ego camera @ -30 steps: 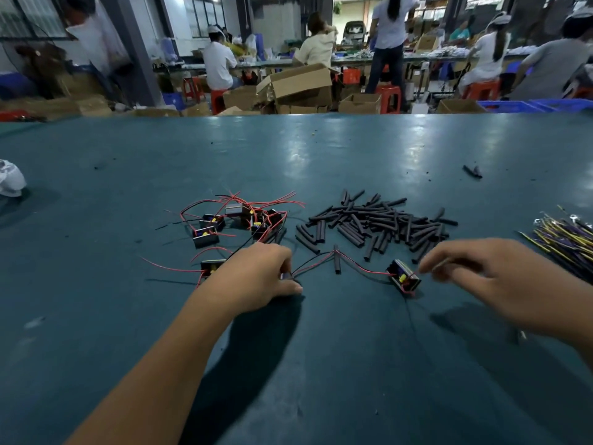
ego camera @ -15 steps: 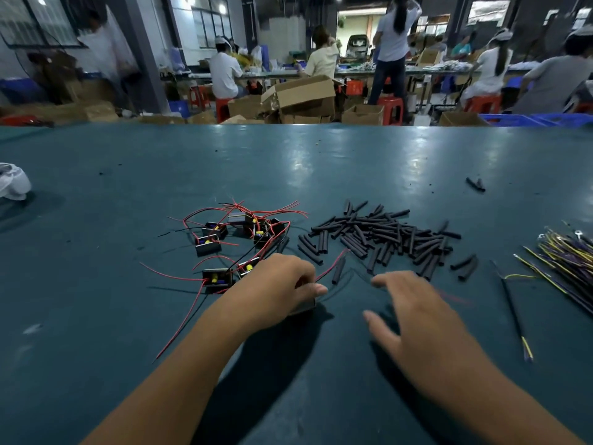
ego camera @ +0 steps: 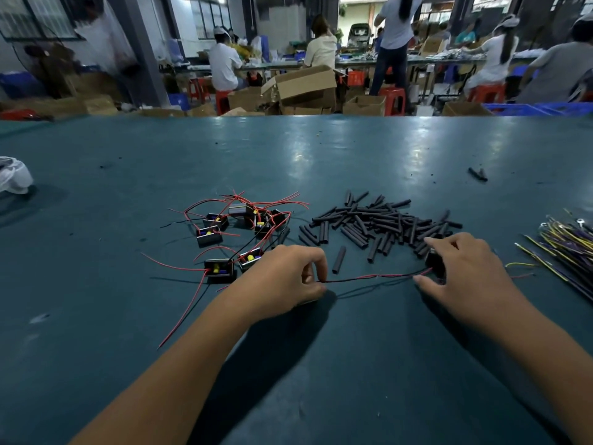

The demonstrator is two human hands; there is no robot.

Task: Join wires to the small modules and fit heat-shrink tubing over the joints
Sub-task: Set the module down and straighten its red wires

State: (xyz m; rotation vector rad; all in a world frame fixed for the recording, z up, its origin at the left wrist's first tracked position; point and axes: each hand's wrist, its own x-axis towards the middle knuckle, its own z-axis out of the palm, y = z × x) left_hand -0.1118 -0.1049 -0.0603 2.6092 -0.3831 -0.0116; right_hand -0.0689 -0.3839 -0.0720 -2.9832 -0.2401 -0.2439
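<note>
**Stretching a module's leads between your two hands**

Pinching the free end of a red-and-black wire pair (ego camera: 369,278) with your left hand (ego camera: 282,281), you are keeping thumb and forefinger curled tight around it just above the green surface (ego camera: 321,149). Your right hand (ego camera: 465,274) is gripping a small black module (ego camera: 434,263) at the other end, fingers curled over it so that most of it is hiding beneath them. You are probably holding the two apart so that the leads are hanging nearly straight and the end is staying easy to thread.

The leads are looking thin and lightly twisted, sagging a little in the middle. A single heat-shrink tube (ego camera: 339,259) is lying just beyond the wire, between your hands, probably the handiest piece to slip on. The pile of heat-shrink tubes (ego camera: 378,224), short, matte black and stiff-looking, is sitting directly behind it within easy reach. To your left, the cluster of wired modules (ego camera: 244,232) is lying tangled in red leads, showing yellow and blue parts in their open faces. To your far right, a bundle of yellow and purple wires (ego camera: 564,245) is waiting, apart from your hand.
</note>
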